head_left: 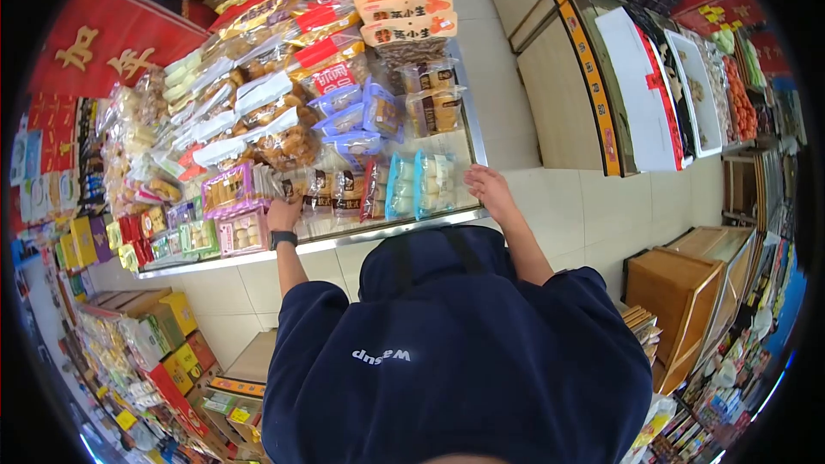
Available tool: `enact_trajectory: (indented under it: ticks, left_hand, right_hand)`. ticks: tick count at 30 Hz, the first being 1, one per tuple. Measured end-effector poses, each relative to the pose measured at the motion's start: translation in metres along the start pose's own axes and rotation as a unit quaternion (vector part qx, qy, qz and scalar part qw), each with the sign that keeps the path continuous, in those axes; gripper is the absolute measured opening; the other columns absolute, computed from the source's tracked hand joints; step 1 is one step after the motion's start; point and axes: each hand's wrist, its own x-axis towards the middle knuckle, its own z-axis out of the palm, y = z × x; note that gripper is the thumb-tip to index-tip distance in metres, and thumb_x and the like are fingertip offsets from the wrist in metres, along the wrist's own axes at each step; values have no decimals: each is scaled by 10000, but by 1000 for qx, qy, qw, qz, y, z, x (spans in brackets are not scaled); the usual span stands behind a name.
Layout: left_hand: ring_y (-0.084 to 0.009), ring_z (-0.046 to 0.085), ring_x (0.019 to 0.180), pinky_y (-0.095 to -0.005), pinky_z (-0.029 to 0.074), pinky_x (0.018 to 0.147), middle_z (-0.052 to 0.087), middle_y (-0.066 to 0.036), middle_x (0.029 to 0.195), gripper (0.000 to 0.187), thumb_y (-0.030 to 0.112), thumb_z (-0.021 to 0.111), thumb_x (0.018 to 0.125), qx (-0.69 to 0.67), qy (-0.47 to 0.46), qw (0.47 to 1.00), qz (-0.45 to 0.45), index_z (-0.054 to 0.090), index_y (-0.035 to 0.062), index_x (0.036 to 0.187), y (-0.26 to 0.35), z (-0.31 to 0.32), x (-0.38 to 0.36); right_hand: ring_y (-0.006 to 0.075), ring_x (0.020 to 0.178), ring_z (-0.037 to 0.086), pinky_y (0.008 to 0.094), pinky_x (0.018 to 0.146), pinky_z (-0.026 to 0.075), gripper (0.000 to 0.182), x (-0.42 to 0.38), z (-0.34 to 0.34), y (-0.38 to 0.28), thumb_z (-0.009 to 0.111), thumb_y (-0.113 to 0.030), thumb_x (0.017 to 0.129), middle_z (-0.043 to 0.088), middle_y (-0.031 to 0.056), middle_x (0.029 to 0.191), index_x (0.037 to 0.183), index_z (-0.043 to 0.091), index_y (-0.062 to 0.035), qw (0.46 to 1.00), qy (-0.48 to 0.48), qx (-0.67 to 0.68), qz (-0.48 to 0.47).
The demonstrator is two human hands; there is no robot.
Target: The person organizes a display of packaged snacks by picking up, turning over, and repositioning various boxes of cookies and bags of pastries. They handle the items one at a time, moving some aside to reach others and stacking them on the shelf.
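Blue packs [436,184] — right hand [488,189] beside, spread, empty; left hand [284,213] at packets [320,192] — grip unclear.

The 2 arms are stretched toward the far side, with both forearms bared below short dark sleeves. The left forearm [290,268] is kept nearly straight; a dark band is worn at the left wrist [283,239], and the left hand's [285,211] fingers are partly hidden. The right forearm [524,245] is slanted leftward, and the right hand [488,189] is left unclenched, its fingers loosely curved.
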Motion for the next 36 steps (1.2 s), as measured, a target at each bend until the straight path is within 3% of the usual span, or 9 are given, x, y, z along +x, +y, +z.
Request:
enact_trajectory:
  ticks: [7, 10, 14, 18, 23, 26, 31, 33, 36]
  left_hand:
    - [-391, 679, 939, -466, 513, 805, 696, -233, 978, 402, 288, 796, 773, -109, 35, 991, 73, 630, 3, 1003, -3, -5, -29]
    - [-388, 679, 941, -459, 518, 811, 699, -224, 972, 399, 270, 789, 778, -60, 59, 992, 91, 635, 9, 1037, 6, -25, -49]
    - [-399, 670, 959, -440, 514, 849, 688, -239, 1056, 554, 240, 842, 724, -32, 105, 985, 135, 606, -40, 1139, -3, -54, -60]
    - [-399, 667, 1020, -431, 525, 879, 671, -254, 1149, 688, 225, 862, 703, -83, 67, 986, 129, 541, -41, 1250, -1, -82, -62]
    - [-376, 697, 985, -441, 541, 847, 707, -226, 1076, 670, 210, 871, 672, 32, 29, 988, 146, 566, 5, 1232, 22, -97, -76]
    - [-400, 678, 999, -466, 539, 841, 704, -234, 1065, 721, 267, 876, 636, 86, -18, 988, 129, 569, 16, 1239, 5, -95, -68]
    - [-400, 683, 962, -487, 546, 820, 720, -193, 1040, 657, 293, 878, 619, 249, -15, 962, 108, 597, 84, 1174, 18, -132, -88]
    - [-397, 683, 949, -496, 544, 801, 722, -183, 1013, 636, 282, 868, 627, 251, 22, 960, 126, 599, 99, 1173, 32, -151, -94]
    - [-387, 685, 937, -502, 538, 770, 721, -176, 972, 583, 258, 844, 659, 223, 71, 961, 147, 599, 108, 1166, 71, -180, -112]
  right_hand:
    - [200, 1167, 588, 355, 894, 478, 412, 3, 4, 13, 647, -252, 938, 632, 89, 1246, 1303, 571, -77, 998, -10, -54, -24]
    - [219, 1247, 539, 386, 968, 455, 541, 10, 17, 16, 672, -253, 921, 579, 112, 1346, 1410, 504, -91, 995, -8, -101, -7]
    - [265, 1297, 511, 401, 1040, 432, 748, 12, 39, 14, 698, -278, 887, 505, 156, 1450, 1527, 378, -60, 976, -43, -214, 26]
    - [307, 1314, 503, 388, 1052, 434, 809, 21, 44, 31, 722, -314, 844, 487, 216, 1463, 1502, 375, 1, 956, -83, -276, -60]
    - [394, 1230, 564, 421, 1034, 451, 878, 12, 63, 38, 784, -348, 738, 550, 319, 1343, 1402, 432, 105, 901, -86, -383, -185]
    - [419, 1203, 575, 425, 1024, 459, 894, 10, 74, 37, 794, -368, 723, 552, 344, 1317, 1380, 435, 119, 889, -132, -401, -175]
    - [423, 1224, 567, 421, 1035, 459, 928, 21, 92, 56, 783, -397, 742, 549, 345, 1330, 1404, 403, 130, 866, -176, -432, -181]
    - [419, 1242, 558, 421, 1043, 455, 937, 23, 93, 58, 779, -407, 755, 546, 328, 1352, 1431, 390, 112, 856, -188, -444, -188]
    - [397, 1265, 551, 420, 1047, 452, 926, 15, 78, 48, 779, -428, 763, 542, 291, 1388, 1453, 410, 68, 890, -196, -385, -146]
